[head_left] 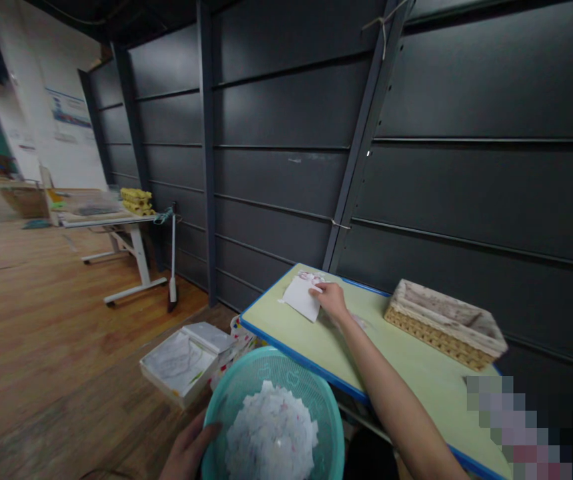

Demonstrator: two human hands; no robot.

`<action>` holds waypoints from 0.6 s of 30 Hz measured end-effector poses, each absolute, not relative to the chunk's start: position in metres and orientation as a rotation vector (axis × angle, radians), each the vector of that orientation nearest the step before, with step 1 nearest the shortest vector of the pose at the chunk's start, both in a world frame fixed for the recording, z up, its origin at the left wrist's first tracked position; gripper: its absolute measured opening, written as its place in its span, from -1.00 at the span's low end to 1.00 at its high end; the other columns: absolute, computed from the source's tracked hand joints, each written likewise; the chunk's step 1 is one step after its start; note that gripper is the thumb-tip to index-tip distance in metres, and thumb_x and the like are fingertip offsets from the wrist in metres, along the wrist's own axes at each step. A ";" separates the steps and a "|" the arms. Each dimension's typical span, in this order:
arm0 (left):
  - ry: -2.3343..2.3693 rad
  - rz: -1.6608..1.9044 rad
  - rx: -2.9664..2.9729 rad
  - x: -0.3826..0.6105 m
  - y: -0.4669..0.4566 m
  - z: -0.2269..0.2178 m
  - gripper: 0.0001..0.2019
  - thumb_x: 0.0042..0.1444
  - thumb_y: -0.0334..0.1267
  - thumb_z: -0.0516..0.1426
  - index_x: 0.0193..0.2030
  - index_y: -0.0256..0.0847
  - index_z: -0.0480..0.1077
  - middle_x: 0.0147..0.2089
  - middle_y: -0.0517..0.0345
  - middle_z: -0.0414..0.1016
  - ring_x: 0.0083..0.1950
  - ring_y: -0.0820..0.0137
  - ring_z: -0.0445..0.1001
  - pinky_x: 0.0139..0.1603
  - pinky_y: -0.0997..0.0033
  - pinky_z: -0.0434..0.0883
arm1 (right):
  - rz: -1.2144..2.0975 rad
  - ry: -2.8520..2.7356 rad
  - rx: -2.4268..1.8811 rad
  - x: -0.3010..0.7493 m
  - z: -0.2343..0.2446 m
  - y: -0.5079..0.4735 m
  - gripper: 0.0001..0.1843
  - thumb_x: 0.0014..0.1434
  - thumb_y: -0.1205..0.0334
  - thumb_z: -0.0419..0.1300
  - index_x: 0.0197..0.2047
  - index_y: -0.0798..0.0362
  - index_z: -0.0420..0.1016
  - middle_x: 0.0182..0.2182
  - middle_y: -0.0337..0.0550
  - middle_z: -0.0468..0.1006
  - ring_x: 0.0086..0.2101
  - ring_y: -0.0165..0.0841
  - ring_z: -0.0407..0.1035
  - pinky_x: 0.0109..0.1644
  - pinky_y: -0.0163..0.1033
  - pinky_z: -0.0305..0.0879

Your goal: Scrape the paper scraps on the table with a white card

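My left hand (188, 450) grips the near-left rim of a round teal plastic basket (324, 408) held below the table's edge. The basket is heaped with white paper scraps (271, 433). My right arm stretches out over a light green table with a blue edge (406, 363). My right hand (331, 298) rests, fingers closed, on the corner of a white sheet of paper (300, 298) near the table's far left corner. More paper with pink marks (310, 276) lies just beyond it.
A rectangular wicker basket with a cloth lining (445, 324) stands on the table's right. An open white box (185, 361) lies on the wooden floor to the left. A dark panelled wall runs behind. Another table (116, 223) with yellow items stands farther left.
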State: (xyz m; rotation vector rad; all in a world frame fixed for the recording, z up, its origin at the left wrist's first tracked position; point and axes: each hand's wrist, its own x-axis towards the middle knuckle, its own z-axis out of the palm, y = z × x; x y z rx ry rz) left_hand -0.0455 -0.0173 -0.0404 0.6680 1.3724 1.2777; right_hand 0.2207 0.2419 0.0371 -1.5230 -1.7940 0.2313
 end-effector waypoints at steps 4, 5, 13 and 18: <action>1.342 1.258 0.627 -0.043 -0.019 -0.038 -0.63 -0.20 -0.06 0.26 -0.20 -0.13 0.54 -0.15 0.09 0.64 0.06 0.01 0.45 0.08 0.05 0.36 | 0.272 -1.740 -1.520 0.222 0.036 0.242 -0.69 0.01 0.19 0.13 -0.25 0.15 0.60 -0.36 -0.06 0.61 -0.36 -0.31 0.44 -0.31 -0.33 0.23; 1.343 1.258 0.633 -0.042 -0.020 -0.037 -0.62 -0.19 -0.05 0.26 -0.18 -0.13 0.53 -0.15 0.08 0.63 0.07 0.01 0.44 0.09 0.04 0.36 | 0.272 -1.750 -1.527 0.222 0.036 0.242 -0.70 0.01 0.19 0.14 -0.26 0.15 0.61 -0.36 -0.06 0.61 -0.37 -0.31 0.44 -0.31 -0.34 0.23; 1.357 1.246 0.675 -0.037 -0.027 -0.023 -0.54 -0.14 -0.03 0.23 -0.07 -0.16 0.49 -0.10 -0.01 0.61 0.04 0.00 0.46 0.05 0.01 0.37 | 0.254 -1.725 -1.571 0.223 0.042 0.238 -0.65 -0.01 0.20 0.13 -0.22 0.19 0.60 -0.37 -0.04 0.61 -0.38 -0.28 0.45 -0.28 -0.31 0.26; 1.388 1.292 0.704 -0.037 -0.027 -0.023 -0.61 -0.14 -0.06 0.22 -0.13 -0.10 0.51 -0.09 0.07 0.61 0.14 0.01 0.37 0.08 0.04 0.36 | 0.266 -1.759 -1.579 0.221 0.040 0.236 -0.69 -0.01 0.21 0.14 -0.25 0.15 0.61 -0.37 -0.06 0.61 -0.38 -0.30 0.45 -0.29 -0.33 0.26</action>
